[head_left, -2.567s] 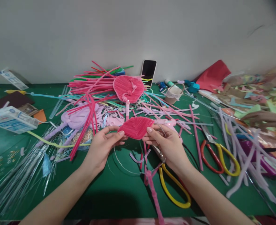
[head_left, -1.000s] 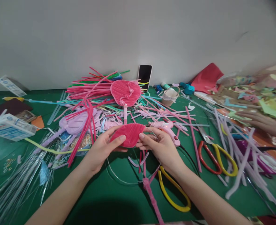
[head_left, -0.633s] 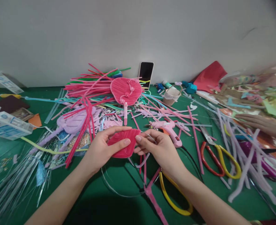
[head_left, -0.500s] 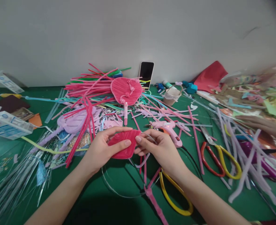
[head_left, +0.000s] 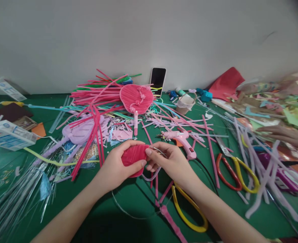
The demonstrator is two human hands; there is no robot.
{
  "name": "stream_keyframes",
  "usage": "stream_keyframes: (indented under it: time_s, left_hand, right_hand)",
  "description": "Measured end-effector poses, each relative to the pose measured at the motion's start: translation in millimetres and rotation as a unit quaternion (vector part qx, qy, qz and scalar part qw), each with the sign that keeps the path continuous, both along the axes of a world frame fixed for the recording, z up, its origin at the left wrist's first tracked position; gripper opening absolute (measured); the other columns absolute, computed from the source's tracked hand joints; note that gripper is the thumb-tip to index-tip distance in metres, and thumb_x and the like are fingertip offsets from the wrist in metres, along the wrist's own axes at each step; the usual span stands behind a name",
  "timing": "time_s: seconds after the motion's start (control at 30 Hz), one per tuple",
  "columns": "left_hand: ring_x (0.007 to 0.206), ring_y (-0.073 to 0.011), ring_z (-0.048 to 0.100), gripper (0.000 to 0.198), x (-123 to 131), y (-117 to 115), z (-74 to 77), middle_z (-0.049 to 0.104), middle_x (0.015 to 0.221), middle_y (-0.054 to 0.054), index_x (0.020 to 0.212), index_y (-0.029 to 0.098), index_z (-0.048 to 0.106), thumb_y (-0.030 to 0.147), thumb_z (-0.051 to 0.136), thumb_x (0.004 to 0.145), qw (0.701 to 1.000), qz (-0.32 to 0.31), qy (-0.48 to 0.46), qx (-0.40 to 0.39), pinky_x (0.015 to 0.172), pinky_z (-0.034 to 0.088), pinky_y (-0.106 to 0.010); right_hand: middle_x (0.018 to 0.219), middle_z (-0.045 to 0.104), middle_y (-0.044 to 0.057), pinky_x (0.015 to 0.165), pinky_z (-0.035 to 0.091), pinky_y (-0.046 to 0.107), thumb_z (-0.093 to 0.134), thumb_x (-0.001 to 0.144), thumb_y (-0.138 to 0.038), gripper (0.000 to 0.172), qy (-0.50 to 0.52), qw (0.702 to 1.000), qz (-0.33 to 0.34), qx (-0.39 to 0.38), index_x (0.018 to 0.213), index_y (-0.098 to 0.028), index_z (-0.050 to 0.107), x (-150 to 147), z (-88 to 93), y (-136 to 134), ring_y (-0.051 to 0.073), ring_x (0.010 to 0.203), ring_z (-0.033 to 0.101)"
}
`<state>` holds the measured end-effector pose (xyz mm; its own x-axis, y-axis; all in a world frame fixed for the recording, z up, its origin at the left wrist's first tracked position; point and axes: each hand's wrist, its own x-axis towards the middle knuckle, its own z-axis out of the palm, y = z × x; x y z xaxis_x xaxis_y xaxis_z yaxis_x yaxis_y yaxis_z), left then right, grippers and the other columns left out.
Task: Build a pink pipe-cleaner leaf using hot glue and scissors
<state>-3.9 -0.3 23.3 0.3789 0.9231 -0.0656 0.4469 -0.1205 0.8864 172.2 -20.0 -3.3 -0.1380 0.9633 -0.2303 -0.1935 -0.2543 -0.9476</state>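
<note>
My left hand grips a dark pink panel made of ribbed strips, thumb on its face and fingers behind. At the panel's right edge, my right hand pinches a thin silvery wire; its fingertips meet the panel. A loop of thin clear line hangs below the hands. Beneath them lies a pink wrapped handle with forking stems, beside yellow-handled scissors. A finished pink fan with small flowers lies behind, on a heap of pink pipe cleaners.
A pink glue gun with a black cord lies just beyond my right hand. Red-and-yellow-handled scissors are further right. Lilac fans and silver strips lie left. Another person's hand is at the right. A phone leans on the wall.
The panel has turned and tilted in my left hand, so less of its face shows. Both hands have shifted slightly, still holding panel and wire. The other person's hand moved a little.
</note>
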Motion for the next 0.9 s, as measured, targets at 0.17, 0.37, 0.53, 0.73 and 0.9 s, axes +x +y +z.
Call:
stream_keyframes:
  time_s: [0.17,0.37,0.53,0.73,0.9]
  left_hand:
    - [0.098,-0.0227,0.068,0.031,-0.6,-0.7,0.4,0.072,0.108,-0.002,0.110,0.023,0.063,0.031,0.070,0.080,1.000,-0.013,-0.016,-0.014,0.089,0.053,-0.032]
    - [0.107,-0.0267,0.067,0.045,-1.2,0.6,-3.1,0.069,0.119,-0.006,0.117,0.023,0.060,0.039,0.074,0.077,0.999,-0.010,-0.025,-0.025,0.094,0.052,-0.036]
    - [0.110,-0.0283,0.066,0.053,-2.5,0.3,-6.3,0.068,0.123,-0.007,0.123,0.023,0.057,0.043,0.074,0.077,0.999,-0.013,-0.020,-0.036,0.094,0.052,-0.037]
    - [0.108,-0.0270,0.066,0.049,-3.9,0.1,-7.7,0.066,0.123,-0.007,0.122,0.024,0.057,0.040,0.073,0.079,0.999,-0.022,-0.013,-0.022,0.095,0.050,-0.037]
    - [0.101,-0.0247,0.067,0.035,-2.4,-0.2,-7.9,0.070,0.112,-0.004,0.113,0.024,0.061,0.042,0.068,0.084,0.999,-0.025,-0.026,-0.018,0.090,0.051,-0.034]
  right_hand:
    - [0.075,0.065,-0.001,0.050,0.055,0.022,0.065,0.081,-0.061,0.045,0.066,0.996,-0.064,-0.012,0.096,-0.018,0.063,3.3,1.4,0.8,0.012,0.053,0.067]
    - [0.072,0.064,0.000,0.049,0.054,0.023,0.065,0.079,-0.063,0.047,0.063,0.996,-0.061,-0.021,0.094,-0.019,0.063,5.2,-0.7,0.7,0.013,0.052,0.066]
    - [0.071,0.065,0.000,0.049,0.054,0.023,0.067,0.078,-0.063,0.046,0.058,0.996,-0.063,-0.020,0.093,-0.019,0.064,5.5,-2.1,0.2,0.013,0.052,0.066]
    - [0.072,0.065,-0.001,0.049,0.053,0.021,0.068,0.078,-0.060,0.044,0.049,0.997,-0.050,-0.012,0.093,-0.019,0.066,6.8,-2.5,0.7,0.011,0.052,0.065]
    - [0.067,0.067,-0.001,0.051,0.051,0.018,0.073,0.076,-0.053,0.037,-0.008,1.000,-0.009,0.010,0.084,-0.017,0.067,7.6,-0.1,1.0,0.010,0.055,0.065]
